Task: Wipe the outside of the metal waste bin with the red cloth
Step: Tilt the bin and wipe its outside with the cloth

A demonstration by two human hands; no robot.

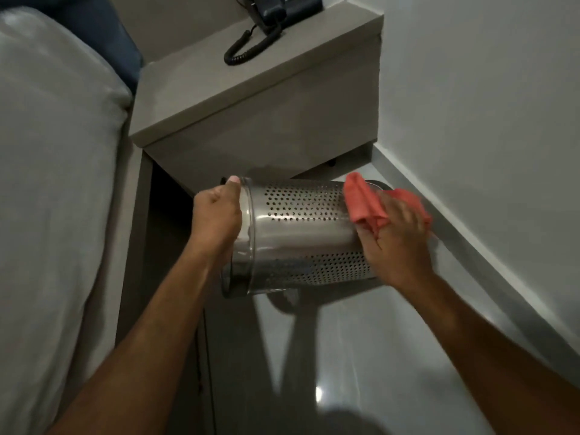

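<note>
The metal waste bin is a shiny cylinder with bands of small holes, held on its side above the floor, its open rim pointing left. My left hand grips that rim, thumb on top. My right hand presses the red cloth against the bin's right end, near its base. The cloth is bunched under my fingers and partly drapes over the far side. The bin's base is hidden behind the cloth and my hand.
A grey bedside table stands just behind the bin, with a dark telephone and its coiled cord on top. A white bed fills the left. A white wall with a skirting board runs along the right. The glossy floor lies below.
</note>
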